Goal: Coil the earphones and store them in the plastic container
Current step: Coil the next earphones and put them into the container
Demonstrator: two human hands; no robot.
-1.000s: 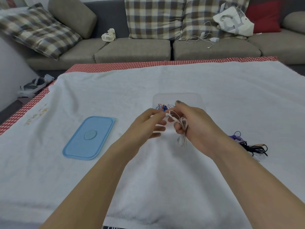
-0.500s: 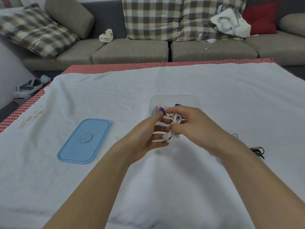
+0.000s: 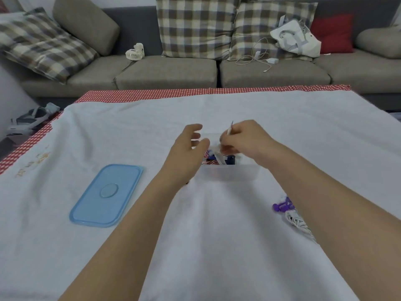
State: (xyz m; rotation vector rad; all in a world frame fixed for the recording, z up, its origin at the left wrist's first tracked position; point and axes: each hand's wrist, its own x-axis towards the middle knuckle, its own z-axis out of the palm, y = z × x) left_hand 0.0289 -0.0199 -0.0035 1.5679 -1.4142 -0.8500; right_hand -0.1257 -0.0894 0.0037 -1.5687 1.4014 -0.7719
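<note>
Left of centre, the blue lid [image 3: 106, 195] lies off so the plastic container [image 3: 230, 173] stays open. Your left hand [image 3: 186, 148] hovers over its left rim, fingers loose and empty. Your right hand [image 3: 245, 140] pinches the white earphones [image 3: 229, 129], lowering them in. More earphones [image 3: 295, 218] wait at lower right.

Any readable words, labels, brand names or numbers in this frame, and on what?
None can be read.
Orange marks on the white cloth near its left edge: too blurred to read, perhaps embroidery.
Blue lid: a raised oval, no legible text.
White bag on the sofa: a grey pattern, no letters that can be made out.
</note>
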